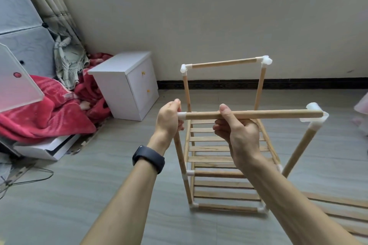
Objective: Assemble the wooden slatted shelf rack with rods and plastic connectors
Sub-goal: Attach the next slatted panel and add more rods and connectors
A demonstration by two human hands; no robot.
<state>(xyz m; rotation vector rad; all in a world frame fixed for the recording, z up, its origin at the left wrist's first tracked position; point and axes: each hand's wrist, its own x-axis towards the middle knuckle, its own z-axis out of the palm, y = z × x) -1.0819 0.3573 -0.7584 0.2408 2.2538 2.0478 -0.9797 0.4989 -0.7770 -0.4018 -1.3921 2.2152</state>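
Shelf rack (225,157) of wooden slats stands on the grey floor (99,195) at centre right of the frame, its near top rail level with a person's two hands. Fingers (176,104) of the left hand (169,118) curl around the white plastic connector (181,116) at the left end of the near top rod (278,114), above the front left upright (182,163). The right hand (237,135) grips the same rod just to the right, thumb (224,110) laid over the top and the other fingers curled beneath. The rod runs level to a second white connector (315,115) at the right corner, which caps a slanting upright (298,149). A black wristband (149,158) circles the left wrist. Behind the hands, a far top rod (223,63) spans two white corner pieces (265,59) on the rear uprights (258,89). Loose wooden slats (338,203) lie on the floor at lower right. A white two-drawer cabinet (127,85) sits near the wall (199,16) at centre left, beside a heap of red blanket (49,115).
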